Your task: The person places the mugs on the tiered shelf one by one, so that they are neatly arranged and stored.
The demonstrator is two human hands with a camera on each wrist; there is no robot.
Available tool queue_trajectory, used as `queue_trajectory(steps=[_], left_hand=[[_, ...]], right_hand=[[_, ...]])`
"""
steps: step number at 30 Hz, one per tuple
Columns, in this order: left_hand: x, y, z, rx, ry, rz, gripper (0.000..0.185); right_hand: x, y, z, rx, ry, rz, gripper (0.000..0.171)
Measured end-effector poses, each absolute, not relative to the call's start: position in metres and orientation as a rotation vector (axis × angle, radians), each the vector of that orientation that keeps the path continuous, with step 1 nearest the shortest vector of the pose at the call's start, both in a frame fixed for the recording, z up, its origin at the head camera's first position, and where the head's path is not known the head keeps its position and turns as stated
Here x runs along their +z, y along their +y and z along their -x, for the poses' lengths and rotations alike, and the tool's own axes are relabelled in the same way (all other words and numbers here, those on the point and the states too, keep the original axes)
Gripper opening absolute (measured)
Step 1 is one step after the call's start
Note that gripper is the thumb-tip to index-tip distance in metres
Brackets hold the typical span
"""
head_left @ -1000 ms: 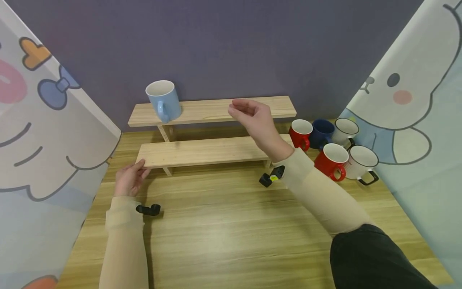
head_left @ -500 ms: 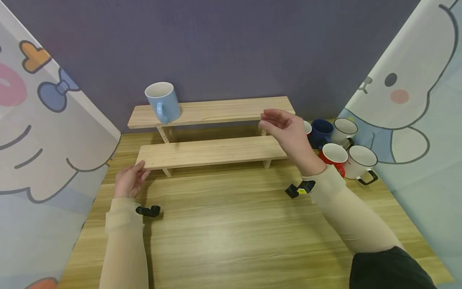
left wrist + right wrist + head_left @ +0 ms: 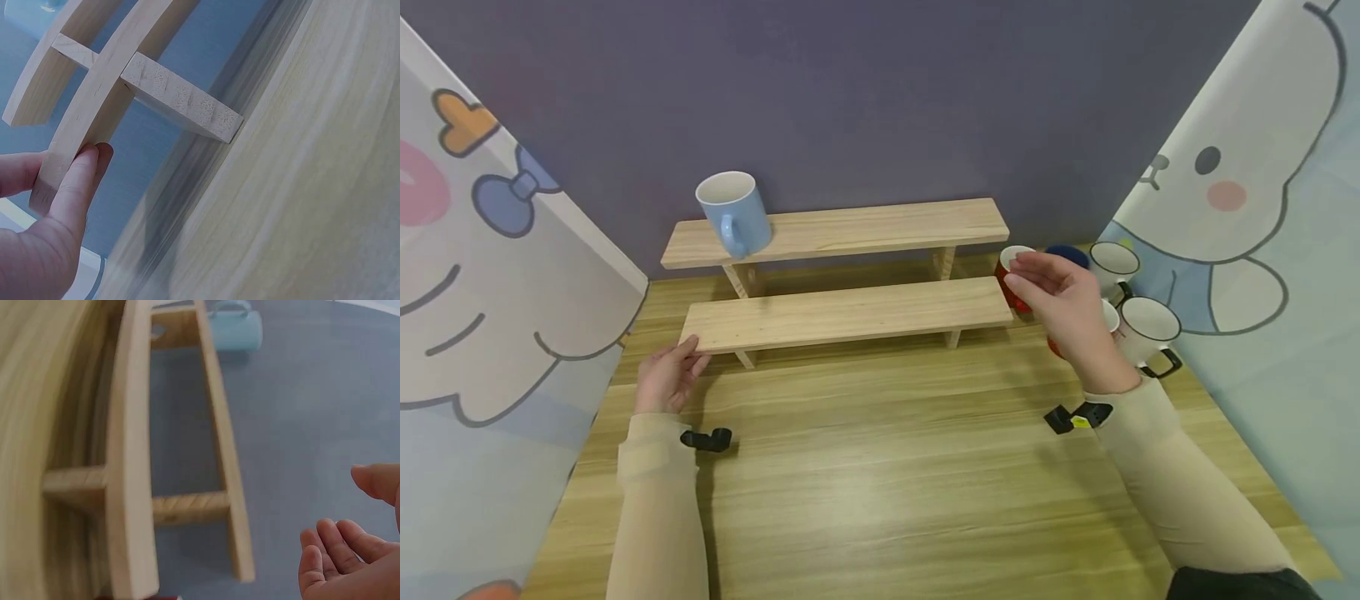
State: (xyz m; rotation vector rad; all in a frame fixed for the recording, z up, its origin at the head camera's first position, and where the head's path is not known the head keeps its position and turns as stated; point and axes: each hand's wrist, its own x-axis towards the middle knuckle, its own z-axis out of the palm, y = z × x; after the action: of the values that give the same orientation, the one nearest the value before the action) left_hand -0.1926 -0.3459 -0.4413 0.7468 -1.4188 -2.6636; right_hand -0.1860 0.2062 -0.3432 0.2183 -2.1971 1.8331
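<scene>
A two-step wooden shelf (image 3: 850,312) stands on the table against the purple wall. A light blue mug (image 3: 733,212) sits on the left of its upper step and also shows in the right wrist view as the light blue mug (image 3: 234,328). My left hand (image 3: 666,375) pinches the left end of the lower plank (image 3: 100,94), one finger (image 3: 78,181) lying along its front edge. My right hand (image 3: 1063,304) hovers open, holding nothing, just past the shelf's right end, right in front of a red mug (image 3: 1007,271). In the right wrist view the right hand (image 3: 350,550) shows loose fingers.
Right of the shelf stand a dark blue mug (image 3: 1063,252), two white mugs (image 3: 1114,262) (image 3: 1150,329) and a second red mug (image 3: 1054,343), largely hidden by my hand. Cartoon-printed panels (image 3: 490,292) close in both sides. The wooden table (image 3: 880,483) stretches toward me.
My right hand has moved from above the upper step to the right and down, to the mugs beside the shelf. The left hand has stayed on the lower plank.
</scene>
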Motion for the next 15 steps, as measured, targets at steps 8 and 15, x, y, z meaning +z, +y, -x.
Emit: queue_trajectory(steps=[8,15], left_hand=[[-0.442,-0.346,0.192,-2.637,-1.426,-0.797,0.049],[-0.443,-0.346,0.194,-2.639,-1.414,-0.789,0.036]], right_hand=[[-0.364,0.238,0.177,1.705,-2.231,-0.081,0.039],[-0.378,0.262,0.168,1.739,-2.204,0.022,0.041]])
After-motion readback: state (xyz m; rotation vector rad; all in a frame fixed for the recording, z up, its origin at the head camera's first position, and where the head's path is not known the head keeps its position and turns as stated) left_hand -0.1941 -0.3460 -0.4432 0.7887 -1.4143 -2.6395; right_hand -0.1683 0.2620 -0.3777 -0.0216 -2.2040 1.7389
